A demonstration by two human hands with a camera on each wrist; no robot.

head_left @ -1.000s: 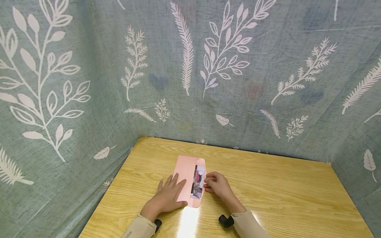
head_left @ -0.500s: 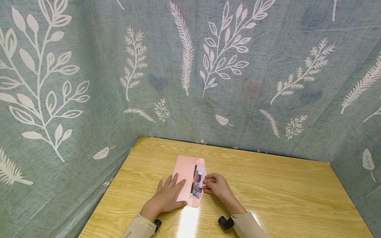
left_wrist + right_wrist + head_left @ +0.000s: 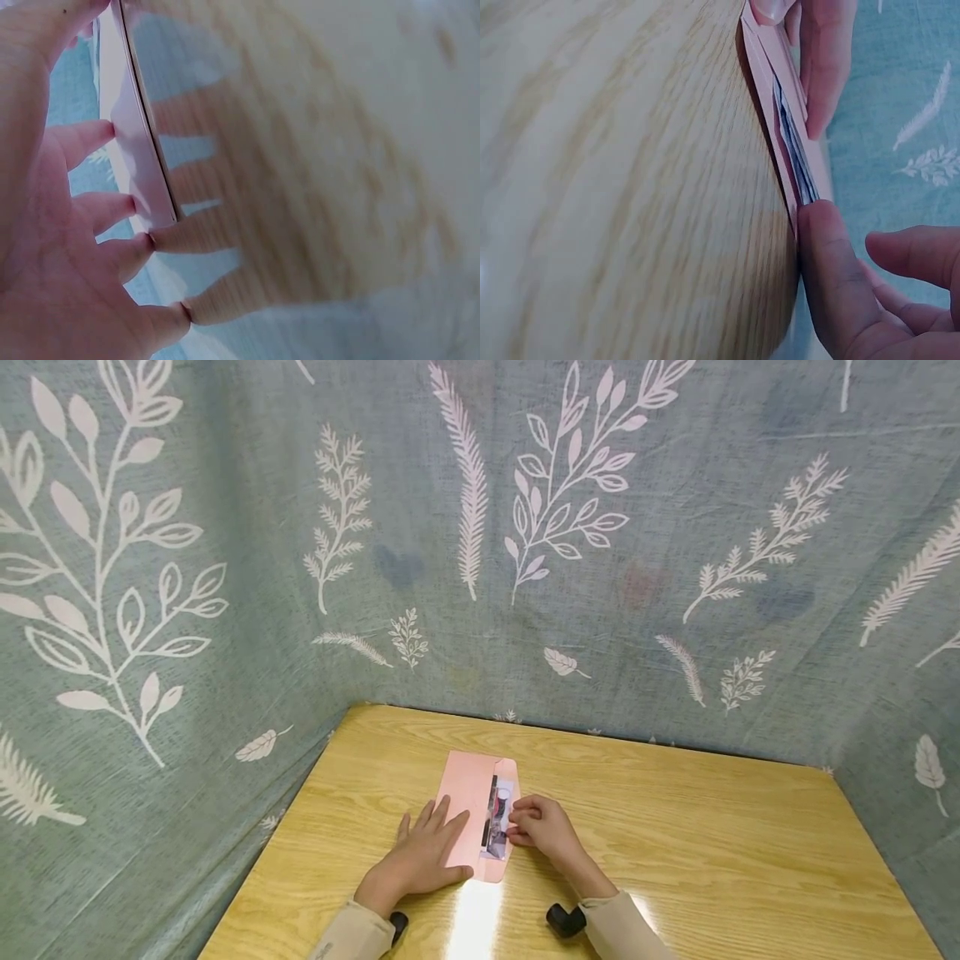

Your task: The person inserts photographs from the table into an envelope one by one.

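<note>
A pink envelope lies flat on the table with its flap folded out to the right. Printed photos stick out of its mouth; in the right wrist view their edges look like a thin stack. My left hand rests on the envelope's body, fingers spread. In the left wrist view, its fingertips meet the envelope's far edge and the tabletop. My right hand touches the photos' outer edge with a fingertip; another digit stands apart from it, so nothing is pinched.
The wooden table extends to the right and behind the envelope. A patterned green-grey cloth hangs along the back and sides. Black wrist cameras sit under both sleeves, close above the tabletop.
My right hand has moved slightly left, its fingers now further over the flap and against the photos. The left hand and envelope have stayed in place.
</note>
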